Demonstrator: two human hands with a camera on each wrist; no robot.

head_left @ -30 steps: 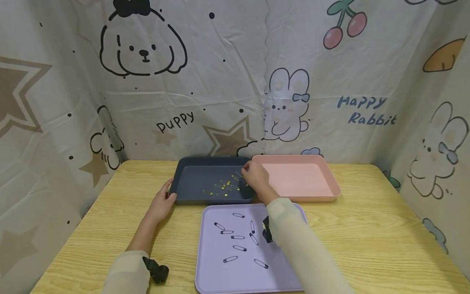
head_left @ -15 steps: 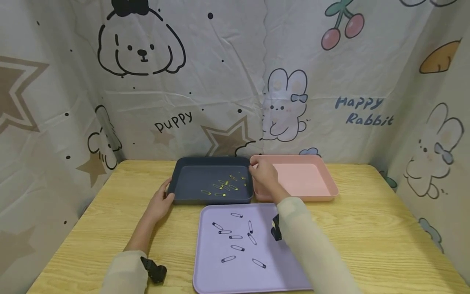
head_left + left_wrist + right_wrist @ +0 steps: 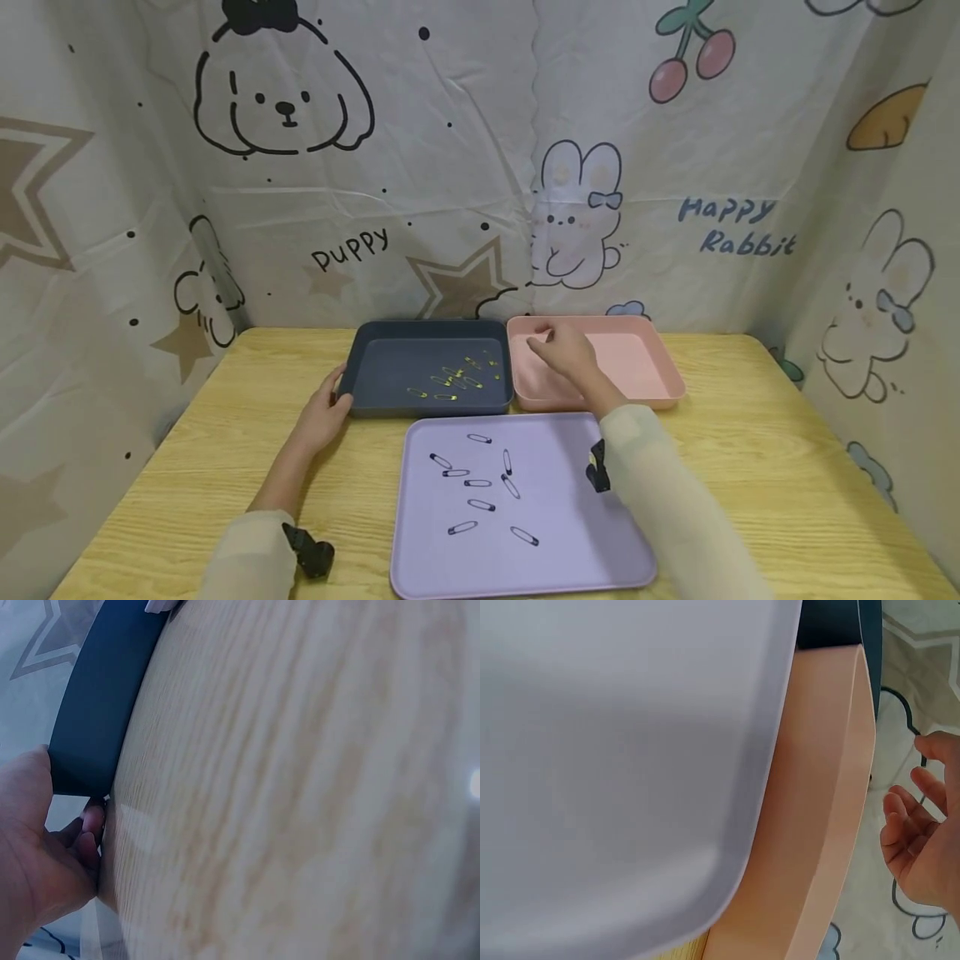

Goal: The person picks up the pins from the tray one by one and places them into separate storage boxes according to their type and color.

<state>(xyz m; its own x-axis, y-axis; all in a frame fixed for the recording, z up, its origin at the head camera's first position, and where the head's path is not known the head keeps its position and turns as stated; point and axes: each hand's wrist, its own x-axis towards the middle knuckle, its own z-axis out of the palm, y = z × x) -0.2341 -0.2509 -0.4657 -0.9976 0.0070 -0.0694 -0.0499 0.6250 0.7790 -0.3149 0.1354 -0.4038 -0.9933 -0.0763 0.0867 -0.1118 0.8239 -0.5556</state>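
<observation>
My left hand [image 3: 325,417] holds the left side of the dark blue tray [image 3: 405,410]. In the left wrist view, the thumb [image 3: 39,761] touches one edge of the tray's wall, and curled fingers lie at its lower corner. Several yellow safety pins [image 3: 472,382] lie in the tray's right half. Over the left part of the pink tray [image 3: 637,367] hovers my right hand [image 3: 570,354], its thumb and forefinger apart. The right wrist view shows nothing between its loosely bent fingers. Several dark-ended safety pins [image 3: 482,505] lie scattered on the lilac tray [image 3: 585,558].
The dark and pink trays stand side by side at the back of the wooden table [image 3: 750,467], with the lilac tray in front. A printed curtain [image 3: 450,167] hangs behind and at both sides. A black wrist camera [image 3: 309,552] sits on the left sleeve.
My right hand has moved right, from the pins at the dark tray's right end to above the pink tray, and its fingers have spread. The left hand stays at the dark tray.
</observation>
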